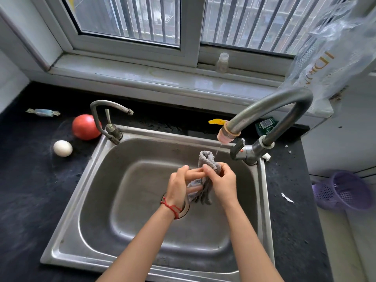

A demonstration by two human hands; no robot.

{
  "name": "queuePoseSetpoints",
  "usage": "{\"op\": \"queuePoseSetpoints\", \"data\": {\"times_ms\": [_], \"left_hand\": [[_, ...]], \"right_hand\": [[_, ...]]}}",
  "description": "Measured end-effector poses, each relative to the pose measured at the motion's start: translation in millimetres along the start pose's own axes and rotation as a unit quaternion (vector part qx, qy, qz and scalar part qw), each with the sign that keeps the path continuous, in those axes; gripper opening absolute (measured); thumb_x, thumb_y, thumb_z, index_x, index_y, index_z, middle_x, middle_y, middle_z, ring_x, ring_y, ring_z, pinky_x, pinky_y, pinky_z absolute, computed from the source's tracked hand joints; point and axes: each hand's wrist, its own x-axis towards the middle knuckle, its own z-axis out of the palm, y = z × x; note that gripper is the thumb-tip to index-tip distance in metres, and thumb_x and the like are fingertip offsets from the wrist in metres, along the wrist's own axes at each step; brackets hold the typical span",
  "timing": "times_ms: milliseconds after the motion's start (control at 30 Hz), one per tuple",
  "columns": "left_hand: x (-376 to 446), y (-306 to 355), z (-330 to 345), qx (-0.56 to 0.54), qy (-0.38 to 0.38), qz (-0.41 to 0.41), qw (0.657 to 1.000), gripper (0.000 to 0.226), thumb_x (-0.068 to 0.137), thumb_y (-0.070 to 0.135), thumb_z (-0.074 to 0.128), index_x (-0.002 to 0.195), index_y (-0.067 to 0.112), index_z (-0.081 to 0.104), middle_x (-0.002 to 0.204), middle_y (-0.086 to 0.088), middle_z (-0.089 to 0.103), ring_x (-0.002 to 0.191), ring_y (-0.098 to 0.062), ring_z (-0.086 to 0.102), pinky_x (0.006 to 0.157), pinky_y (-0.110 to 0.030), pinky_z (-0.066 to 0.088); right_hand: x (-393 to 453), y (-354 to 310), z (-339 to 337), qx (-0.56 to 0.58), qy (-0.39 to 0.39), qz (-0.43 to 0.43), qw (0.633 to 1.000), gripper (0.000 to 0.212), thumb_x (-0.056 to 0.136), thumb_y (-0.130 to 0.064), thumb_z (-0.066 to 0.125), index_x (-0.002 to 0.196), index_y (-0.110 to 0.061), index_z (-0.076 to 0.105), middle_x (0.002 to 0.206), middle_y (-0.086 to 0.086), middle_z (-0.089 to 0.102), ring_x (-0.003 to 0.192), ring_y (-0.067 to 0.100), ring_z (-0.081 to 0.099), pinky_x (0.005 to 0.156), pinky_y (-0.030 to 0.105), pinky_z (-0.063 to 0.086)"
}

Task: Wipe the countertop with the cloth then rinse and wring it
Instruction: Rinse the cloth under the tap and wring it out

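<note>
A grey cloth (205, 159) is bunched between both hands over the steel sink (85, 200). My left hand (179, 186) grips its lower part, with a red string on the wrist. My right hand (221, 178) grips the upper part, and a fold of cloth sticks up above it. A thin stream of water falls from the pink-tipped spout of the large faucet (270, 104) onto that fold. The cloth's tail hangs down near the drain, which my left wrist partly hides. The black countertop (30, 190) surrounds the sink.
A red tomato (85, 127), a white egg (62, 148) and a wrapped candy (42, 112) lie on the counter at left. A smaller tap (109, 119) stands at the sink's back left corner. A purple basket (343, 190) sits at right, a small bottle (222, 62) on the windowsill.
</note>
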Motion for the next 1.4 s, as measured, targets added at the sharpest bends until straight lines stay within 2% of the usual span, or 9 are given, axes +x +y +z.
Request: {"op": "queuePoseSetpoints", "data": {"times_ms": [100, 233, 500, 700, 767, 833, 1000, 1133, 1400], "left_hand": [[11, -5, -14, 0.059, 0.035, 0.091, 0.994, 0.038, 0.087, 0.044, 0.047, 0.082, 0.015, 0.07, 0.086, 0.003, 0.071, 0.091, -0.02, 0.063, 0.071, -0.023, 0.055], [18, -11, -12, 0.169, -0.136, 0.08, 0.973, 0.102, 0.033, 0.08, 0.069, 0.115, 0.024, 0.048, 0.11, 0.014, 0.06, 0.1, 0.008, 0.058, 0.086, -0.014, 0.048], [8, -18, 2, 0.055, -0.219, -0.104, 0.969, 0.023, 0.058, 0.005, 0.067, 0.08, 0.009, 0.063, 0.06, 0.005, 0.067, 0.058, -0.009, 0.062, 0.057, -0.018, 0.052], [6, 1, 5, -0.099, -0.235, -0.28, 0.925, 0.007, 0.066, 0.016, 0.063, 0.072, 0.019, 0.063, 0.047, 0.015, 0.052, 0.036, 0.001, 0.042, 0.036, -0.011, 0.033], [6, -12, 7, -0.065, -0.251, -0.252, 0.932, 0.062, 0.049, 0.044, 0.081, 0.105, 0.042, 0.054, 0.048, 0.026, 0.027, 0.036, 0.003, 0.019, 0.037, -0.008, 0.01], [3, -13, 7, -0.095, -0.254, -0.294, 0.917, 0.071, 0.048, 0.039, 0.083, 0.113, 0.03, 0.055, 0.053, 0.025, 0.047, 0.037, 0.008, 0.036, 0.033, -0.006, 0.026], [-26, 10, 2, -0.116, -0.26, -0.32, 0.904, 0.018, 0.076, 0.024, 0.069, 0.07, 0.008, 0.061, 0.046, -0.002, 0.06, 0.037, -0.012, 0.058, 0.04, -0.025, 0.053], [-12, 1, 9, 0.22, -0.149, -0.238, 0.934, 0.023, 0.075, 0.006, 0.061, 0.056, 0.013, 0.051, 0.036, 0.003, 0.053, 0.03, -0.01, 0.049, 0.04, -0.015, 0.04], [-4, -27, 7, 0.667, -0.057, 0.018, 0.742, 0.027, 0.083, 0.018, 0.044, 0.099, 0.005, 0.062, 0.106, -0.02, 0.068, 0.101, -0.037, 0.063, 0.081, -0.036, 0.05]], "right_hand": [[2, 0, -8, 0.057, -0.024, 0.015, 0.998, 0.007, 0.078, -0.011, 0.068, 0.076, -0.013, 0.061, 0.073, 0.005, 0.062, 0.068, 0.013, 0.058, 0.068, 0.03, 0.049], [-2, -11, -9, 0.233, -0.109, 0.059, 0.965, 0.009, 0.074, -0.012, 0.067, 0.08, -0.007, 0.063, 0.076, 0.013, 0.067, 0.069, 0.024, 0.064, 0.064, 0.034, 0.056], [11, -6, -14, 0.153, 0.003, 0.042, 0.987, 0.023, 0.073, -0.035, 0.067, 0.08, -0.014, 0.063, 0.073, 0.003, 0.065, 0.072, 0.019, 0.059, 0.073, 0.034, 0.051], [9, 33, -15, 0.39, -0.23, 0.26, 0.853, 0.124, 0.037, -0.072, 0.075, 0.135, -0.004, 0.04, 0.13, 0.02, 0.049, 0.117, 0.034, 0.05, 0.099, 0.047, 0.041], [7, 34, -5, 0.455, -0.298, 0.266, 0.796, 0.11, 0.05, -0.068, 0.072, 0.136, -0.008, 0.039, 0.133, 0.022, 0.05, 0.118, 0.036, 0.052, 0.099, 0.052, 0.044], [10, 21, -1, 0.528, -0.303, 0.233, 0.759, 0.074, 0.06, -0.049, 0.078, 0.119, -0.011, 0.056, 0.105, 0.013, 0.068, 0.091, 0.026, 0.068, 0.079, 0.04, 0.058], [25, -6, -2, 0.37, -0.215, 0.198, 0.882, 0.02, 0.067, -0.019, 0.071, 0.066, -0.014, 0.052, 0.053, -0.004, 0.051, 0.042, 0.006, 0.049, 0.042, 0.019, 0.046], [28, 7, 9, 0.161, -0.056, 0.16, 0.972, 0.025, 0.074, 0.002, 0.066, 0.068, -0.014, 0.047, 0.047, -0.001, 0.046, 0.038, 0.01, 0.045, 0.039, 0.022, 0.041], [20, 39, 25, -0.056, 0.105, 0.096, 0.988, 0.019, 0.072, 0.002, 0.059, 0.083, -0.01, 0.051, 0.07, 0.001, 0.053, 0.07, 0.021, 0.051, 0.067, 0.025, 0.042]]}}
